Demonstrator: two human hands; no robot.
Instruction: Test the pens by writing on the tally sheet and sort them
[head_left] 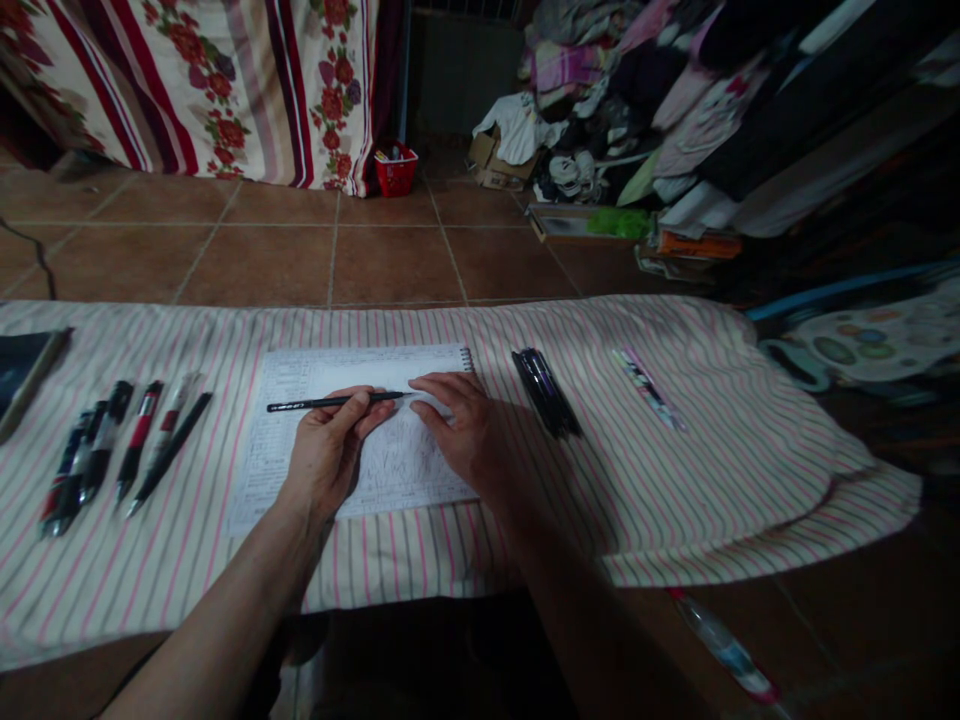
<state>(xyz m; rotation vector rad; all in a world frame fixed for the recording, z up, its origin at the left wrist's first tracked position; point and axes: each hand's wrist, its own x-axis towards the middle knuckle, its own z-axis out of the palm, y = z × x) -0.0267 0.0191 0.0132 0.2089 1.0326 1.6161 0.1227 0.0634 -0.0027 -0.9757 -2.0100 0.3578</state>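
Observation:
My left hand (337, 440) pinches a slim black pen (289, 406) between thumb and fingers. The pen lies nearly level, its thin tip pointing right. Close to that tip is my right hand (461, 415), its thumb and forefinger apart with a small gap between them; I see nothing held there. Both hands are over a spiral notebook (420, 470) whose open page is covered with scribbled marks and faint printing. Under it spreads a striped cloth (637, 480). To the right of my right hand lies a bundle of dark pens (546, 392).
Several pens (139, 440) lie in a loose row on the left, beside a dark flat object (30, 370). Thin patterned sticks (649, 388) rest at the right. A red basket (396, 172) stands on the tiled floor, with piled clothes (585, 100) behind. A plastic bottle (724, 640) lies below.

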